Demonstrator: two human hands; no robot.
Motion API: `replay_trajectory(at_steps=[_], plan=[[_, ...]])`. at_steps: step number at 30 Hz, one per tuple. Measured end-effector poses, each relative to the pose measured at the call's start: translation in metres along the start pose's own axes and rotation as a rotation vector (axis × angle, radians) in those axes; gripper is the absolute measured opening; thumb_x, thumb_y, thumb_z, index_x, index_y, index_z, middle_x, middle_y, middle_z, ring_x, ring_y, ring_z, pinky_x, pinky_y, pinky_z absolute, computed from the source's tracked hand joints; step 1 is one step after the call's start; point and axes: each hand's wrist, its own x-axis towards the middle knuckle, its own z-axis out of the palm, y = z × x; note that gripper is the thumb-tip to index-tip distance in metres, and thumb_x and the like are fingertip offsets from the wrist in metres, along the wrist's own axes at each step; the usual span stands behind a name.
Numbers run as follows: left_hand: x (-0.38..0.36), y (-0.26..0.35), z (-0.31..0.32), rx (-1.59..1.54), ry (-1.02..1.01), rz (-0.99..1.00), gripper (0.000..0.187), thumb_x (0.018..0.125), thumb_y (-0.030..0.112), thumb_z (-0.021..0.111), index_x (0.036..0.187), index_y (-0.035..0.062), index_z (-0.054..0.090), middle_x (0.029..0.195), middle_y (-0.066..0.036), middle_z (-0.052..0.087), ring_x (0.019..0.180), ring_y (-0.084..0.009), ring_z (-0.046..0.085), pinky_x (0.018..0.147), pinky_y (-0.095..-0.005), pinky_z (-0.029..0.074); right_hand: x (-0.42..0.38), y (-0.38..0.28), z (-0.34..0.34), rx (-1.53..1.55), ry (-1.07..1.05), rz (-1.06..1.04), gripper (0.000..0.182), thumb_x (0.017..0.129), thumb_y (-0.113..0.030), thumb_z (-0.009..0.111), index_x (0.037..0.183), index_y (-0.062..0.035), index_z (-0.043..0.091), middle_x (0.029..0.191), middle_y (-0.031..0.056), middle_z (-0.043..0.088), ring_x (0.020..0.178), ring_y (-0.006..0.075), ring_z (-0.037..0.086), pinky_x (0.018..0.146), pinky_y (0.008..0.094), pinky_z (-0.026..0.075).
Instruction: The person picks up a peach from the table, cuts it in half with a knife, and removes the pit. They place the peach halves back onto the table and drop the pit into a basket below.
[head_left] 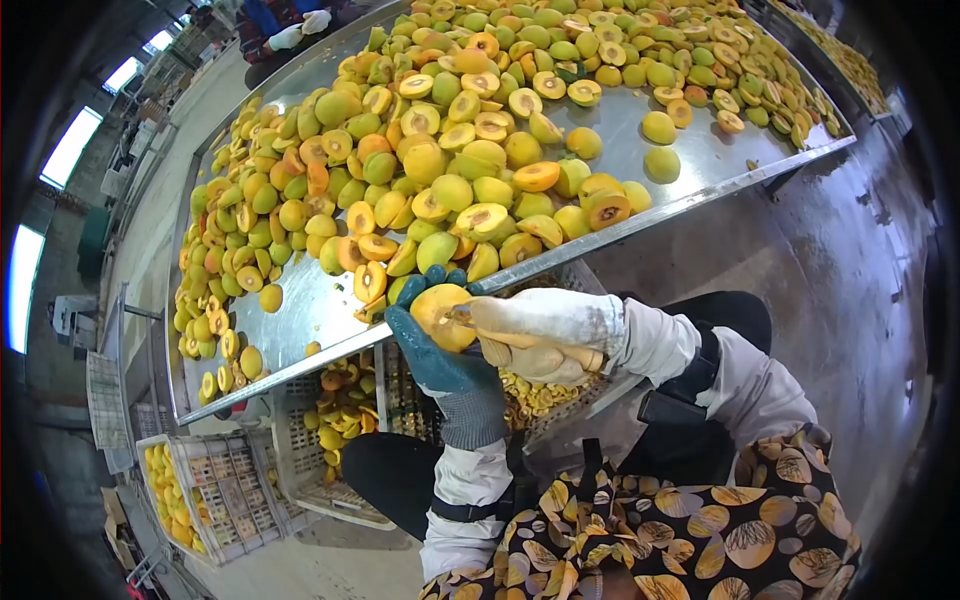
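My left hand [440, 345], in a teal-coated glove with a grey cuff, holds a yellow peach half [438, 312] just off the table's front edge. Its cut side faces my right hand [545, 330]. That hand wears a stained white glove and is closed on a small pitting tool, mostly hidden by the fingers; a tan handle end [594, 358] shows below the palm. The fingertips and the tool's tip meet the middle of the peach half. Beyond both hands lies a large heap of halved peaches [440, 190], several with pits showing.
The metal table [620, 225] has a raised rim between the heap and my lap. Below it, crates [300, 430] hold peach pieces, and a basket of small yellow scraps [545, 395] stands under my hands. Another crate [225, 490] is at lower left. Another person's gloved hands [300, 30] show across the table.
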Motion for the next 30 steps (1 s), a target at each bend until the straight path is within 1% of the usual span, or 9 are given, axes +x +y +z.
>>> replay_trajectory(at_steps=[3, 4, 6, 9, 11, 16, 24, 27, 30], plan=[[0.006, -0.004, -0.013, 0.392, -0.023, 0.198, 0.039, 0.107, 0.03, 0.041, 0.13, -0.0021, 0.044, 0.125, -0.018, 0.055, 0.115, -0.0278, 0.059, 0.101, -0.0395, 0.05, 0.011, 0.006, 0.004, -0.788, 0.456, -0.13, 0.059, 0.096, -0.061, 0.051, 0.096, -0.0028, 0.063, 0.056, 0.0093, 0.055, 0.044, 0.0222, 0.056, 0.044, 0.0348, 0.048], [0.006, -0.008, -0.018, 0.685, -0.039, 0.337, 0.04, 0.107, 0.03, 0.042, 0.131, -0.0026, 0.043, 0.126, -0.018, 0.055, 0.116, -0.0281, 0.059, 0.101, -0.0396, 0.05, 0.018, 0.017, -0.003, -1.539, 0.589, -0.66, 0.056, 0.096, -0.058, 0.05, 0.104, -0.0043, 0.064, 0.067, 0.0166, 0.064, 0.061, 0.0313, 0.066, 0.056, 0.0405, 0.053], [0.006, -0.004, -0.024, 0.832, -0.072, 0.426, 0.039, 0.106, 0.026, 0.045, 0.131, -0.0033, 0.043, 0.126, -0.019, 0.055, 0.116, -0.0282, 0.059, 0.101, -0.0391, 0.05, 0.01, 0.014, -0.002, -1.188, 0.412, -0.405, 0.046, 0.095, -0.046, 0.058, 0.11, -0.0024, 0.059, 0.071, 0.0173, 0.063, 0.064, 0.0303, 0.065, 0.058, 0.0384, 0.052], [0.0, 0.004, -0.016, 0.986, -0.07, 0.508, 0.039, 0.101, 0.019, 0.054, 0.131, -0.0039, 0.042, 0.125, -0.019, 0.055, 0.116, -0.0281, 0.059, 0.102, -0.039, 0.05, 0.011, 0.018, 0.012, -1.411, 0.775, -0.41, 0.043, 0.096, -0.043, 0.057, 0.109, -0.002, 0.06, 0.076, 0.0169, 0.064, 0.068, 0.0277, 0.065, 0.062, 0.0372, 0.051], [0.006, 0.001, -0.025, 0.522, -0.03, 0.361, 0.041, 0.099, 0.016, 0.057, 0.132, -0.0041, 0.042, 0.126, -0.019, 0.055, 0.117, -0.0278, 0.058, 0.102, -0.0391, 0.05, 0.01, 0.013, 0.014, -1.125, 0.608, -0.452, 0.043, 0.097, -0.042, 0.055, 0.108, -0.0011, 0.059, 0.071, 0.0146, 0.062, 0.061, 0.026, 0.063, 0.058, 0.0361, 0.05], [-0.002, -0.002, -0.013, 0.711, 0.01, 0.389, 0.051, 0.1, 0.031, 0.059, 0.133, -0.0036, 0.041, 0.126, -0.017, 0.053, 0.115, -0.026, 0.057, 0.1, -0.0396, 0.049, 0.002, 0.002, 0.02, -0.502, 0.261, -0.074, 0.058, 0.097, -0.054, 0.049, 0.099, 0.0022, 0.062, 0.061, 0.0114, 0.06, 0.053, 0.0229, 0.063, 0.051, 0.0381, 0.05], [-0.007, -0.002, -0.011, 0.756, -0.018, 0.361, 0.051, 0.101, 0.04, 0.055, 0.127, -0.0037, 0.046, 0.121, -0.017, 0.054, 0.109, -0.0271, 0.056, 0.096, -0.0406, 0.047, 0.018, 0.026, 0.021, -1.123, 0.588, -0.436, 0.047, 0.102, -0.046, 0.039, 0.113, -0.0076, 0.064, 0.085, 0.0176, 0.069, 0.082, 0.0336, 0.07, 0.073, 0.0402, 0.054], [-0.001, -0.003, -0.021, 0.924, -0.06, 0.38, 0.046, 0.101, 0.036, 0.055, 0.123, -0.0044, 0.048, 0.119, -0.018, 0.054, 0.108, -0.0295, 0.054, 0.095, -0.042, 0.046, 0.022, 0.027, 0.022, -1.157, 0.612, -0.47, 0.05, 0.101, -0.048, 0.041, 0.108, -0.0042, 0.064, 0.077, 0.017, 0.067, 0.074, 0.0313, 0.069, 0.07, 0.039, 0.054], [-0.006, 0.003, -0.013, 1.242, -0.079, 0.511, 0.038, 0.103, 0.031, 0.051, 0.12, -0.0035, 0.051, 0.115, -0.016, 0.055, 0.109, -0.0279, 0.054, 0.096, -0.0413, 0.044, 0.014, 0.013, 0.028, -0.673, 0.414, -0.248, 0.054, 0.101, -0.05, 0.041, 0.094, -0.0017, 0.064, 0.063, 0.0147, 0.062, 0.057, 0.0257, 0.064, 0.057, 0.0358, 0.051]])
